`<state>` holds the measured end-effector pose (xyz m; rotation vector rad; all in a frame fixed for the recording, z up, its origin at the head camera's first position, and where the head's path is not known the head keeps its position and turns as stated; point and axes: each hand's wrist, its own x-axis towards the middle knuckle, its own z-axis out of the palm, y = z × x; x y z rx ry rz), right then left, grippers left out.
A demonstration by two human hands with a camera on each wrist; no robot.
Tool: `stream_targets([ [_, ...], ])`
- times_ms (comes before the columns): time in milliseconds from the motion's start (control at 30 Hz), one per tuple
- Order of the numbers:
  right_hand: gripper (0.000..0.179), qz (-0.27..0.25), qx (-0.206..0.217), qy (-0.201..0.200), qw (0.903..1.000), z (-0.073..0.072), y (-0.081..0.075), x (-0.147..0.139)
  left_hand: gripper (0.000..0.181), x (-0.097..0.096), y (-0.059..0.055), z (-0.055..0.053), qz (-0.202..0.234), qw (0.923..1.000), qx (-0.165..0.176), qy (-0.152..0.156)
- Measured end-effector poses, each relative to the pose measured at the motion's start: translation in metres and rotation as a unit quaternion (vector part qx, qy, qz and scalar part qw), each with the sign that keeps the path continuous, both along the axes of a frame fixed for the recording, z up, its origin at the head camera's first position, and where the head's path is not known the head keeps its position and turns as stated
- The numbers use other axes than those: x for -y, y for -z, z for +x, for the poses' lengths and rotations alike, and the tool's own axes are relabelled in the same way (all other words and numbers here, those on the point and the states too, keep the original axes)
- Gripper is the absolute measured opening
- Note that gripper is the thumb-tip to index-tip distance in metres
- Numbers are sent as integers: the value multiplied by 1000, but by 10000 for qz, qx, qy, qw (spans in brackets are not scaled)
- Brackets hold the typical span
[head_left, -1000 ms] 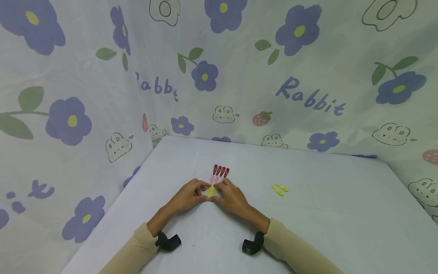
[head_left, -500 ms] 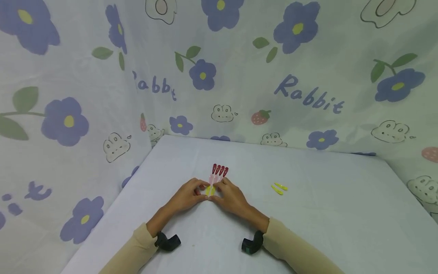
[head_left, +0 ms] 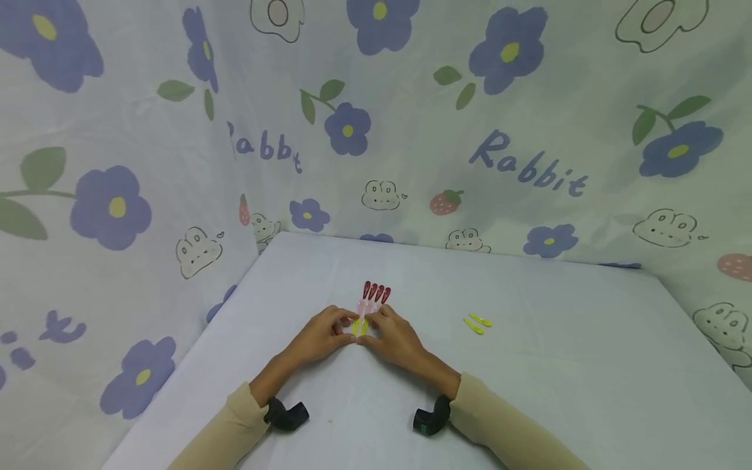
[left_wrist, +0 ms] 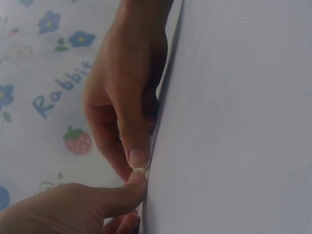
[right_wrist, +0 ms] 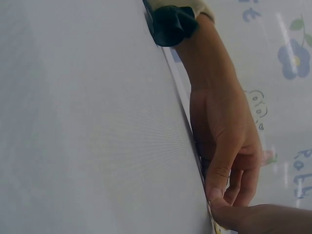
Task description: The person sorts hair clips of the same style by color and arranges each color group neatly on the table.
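Two yellow snap hair clips lie side by side on the white table in the head view. My left hand [head_left: 324, 334] holds the left yellow hair clip [head_left: 355, 326] between thumb and forefinger, one at each end. Close against it, my right hand [head_left: 395, 338] holds the right yellow hair clip [head_left: 365, 326] the same way. The two thumbtips nearly meet, and both wrist views show them together low over the table. Just beyond the fingers is a row of pink hair clips [head_left: 368, 306], partly hidden by the right hand. Red hair clips [head_left: 373, 291] form a row above the pink ones.
Two more yellow hair clips [head_left: 480, 320] lie to the right on the white table [head_left: 564, 365]. A printed cloth [head_left: 411, 117] with flowers and rabbits hangs behind the table and along its left side. Black wrist cameras [head_left: 286, 415] are strapped at both cuffs.
The head view has shifted very slightly. Both hands keep their place at the yellow hair clips, with no clear change in how the fingers lie.
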<state>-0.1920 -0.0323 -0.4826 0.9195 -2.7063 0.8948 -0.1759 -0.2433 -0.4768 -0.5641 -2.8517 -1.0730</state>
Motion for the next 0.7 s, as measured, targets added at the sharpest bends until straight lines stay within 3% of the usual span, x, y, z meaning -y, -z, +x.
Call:
stream_targets([
  [233,46,-187,313,-82,9993,1,-7,-3,42,-3,-4,2,92,9999,11,53],
  [500,44,-435,877,-271,9948,2,-29,-20,42,-1,-2,-1,3,10000,39,-59],
  [700,39,-335,1164,113,9926,6,-48,-51,42,0,-1,0,69,9998,179,-30],
])
